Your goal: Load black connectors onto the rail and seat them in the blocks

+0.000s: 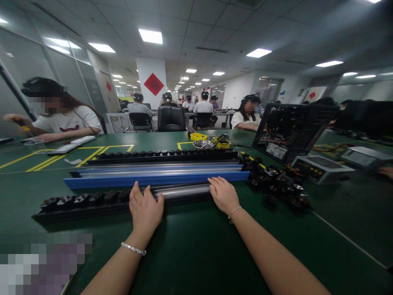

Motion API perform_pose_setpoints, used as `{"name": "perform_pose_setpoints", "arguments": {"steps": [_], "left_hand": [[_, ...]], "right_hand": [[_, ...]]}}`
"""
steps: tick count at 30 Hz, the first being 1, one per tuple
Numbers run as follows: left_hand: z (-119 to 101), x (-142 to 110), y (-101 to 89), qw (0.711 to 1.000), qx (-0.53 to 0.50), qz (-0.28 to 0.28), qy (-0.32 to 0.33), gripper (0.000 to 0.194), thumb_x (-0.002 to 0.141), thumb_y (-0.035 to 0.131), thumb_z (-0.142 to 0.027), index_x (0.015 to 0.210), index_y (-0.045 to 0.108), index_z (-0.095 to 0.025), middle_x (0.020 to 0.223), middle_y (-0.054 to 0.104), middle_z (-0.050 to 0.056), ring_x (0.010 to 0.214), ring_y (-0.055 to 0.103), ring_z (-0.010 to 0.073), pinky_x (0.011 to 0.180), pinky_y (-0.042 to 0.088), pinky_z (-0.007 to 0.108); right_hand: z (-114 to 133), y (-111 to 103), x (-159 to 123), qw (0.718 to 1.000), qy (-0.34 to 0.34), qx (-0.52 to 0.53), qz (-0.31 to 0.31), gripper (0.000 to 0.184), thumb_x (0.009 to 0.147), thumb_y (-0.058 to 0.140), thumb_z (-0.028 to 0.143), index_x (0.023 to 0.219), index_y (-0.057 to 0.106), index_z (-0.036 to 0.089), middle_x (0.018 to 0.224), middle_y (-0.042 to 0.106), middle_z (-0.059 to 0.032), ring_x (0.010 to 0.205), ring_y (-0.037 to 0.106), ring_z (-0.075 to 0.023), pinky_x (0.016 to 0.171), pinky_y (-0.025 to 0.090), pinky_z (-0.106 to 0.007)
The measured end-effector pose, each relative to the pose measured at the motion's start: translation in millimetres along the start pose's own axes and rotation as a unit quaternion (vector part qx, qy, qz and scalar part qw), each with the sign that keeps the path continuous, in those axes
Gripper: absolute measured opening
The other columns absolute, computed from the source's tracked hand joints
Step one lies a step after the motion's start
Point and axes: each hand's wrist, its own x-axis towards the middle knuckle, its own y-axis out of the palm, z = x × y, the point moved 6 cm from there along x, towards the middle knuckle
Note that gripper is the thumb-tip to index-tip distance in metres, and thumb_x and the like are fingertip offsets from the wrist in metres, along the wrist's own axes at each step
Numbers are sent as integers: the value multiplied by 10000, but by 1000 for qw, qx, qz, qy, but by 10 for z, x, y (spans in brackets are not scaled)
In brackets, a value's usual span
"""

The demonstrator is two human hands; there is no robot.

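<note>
Lying near on the surface (190, 254), a black rail (184, 191) has the left hand (146, 207) on its middle, the right hand (224, 196) at its right end; whether either grips, I cannot tell

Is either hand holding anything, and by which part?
The left hand is on the near black rail around its middle, the right hand at its right end; whether either grips cannot be told.
</note>
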Motion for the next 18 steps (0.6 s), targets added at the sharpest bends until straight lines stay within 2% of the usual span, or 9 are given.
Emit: {"name": "perform_pose_setpoints", "arguments": {"steps": [5, 11, 18], "left_hand": [[3, 4, 16, 1000, 9, 15, -10, 548, 808, 399, -409, 1202, 514, -46, 1390, 284, 251, 1267, 304, 364, 1012, 275, 498], [-21, -1, 37, 1000, 14, 26, 6, 552, 814, 386, -412, 1209, 513, -49, 1401, 281, 246, 1276, 303, 365, 1043, 223, 511], [-63, -16, 40, 999, 7, 19, 27, 531, 811, 397, -394, 1198, 523, -53, 1393, 295, 243, 1269, 321, 360, 1039, 244, 518]], "right_hand": [[-8, -4, 9, 1000, -11, -6, 1, 409, 901, 309, 320, 1213, 556, 229, 1241, 564, -34, 1202, 421, -197, 998, 333, -360], [-1, -5, 13, 1000, -11, -9, 3, 410, 902, 305, 326, 1216, 553, 235, 1246, 559, -39, 1194, 425, -200, 986, 345, -362], [-9, 0, 9, 1000, -7, -4, 4, 411, 903, 304, 330, 1221, 548, 240, 1247, 556, -38, 1193, 423, -198, 987, 343, -362]]}}
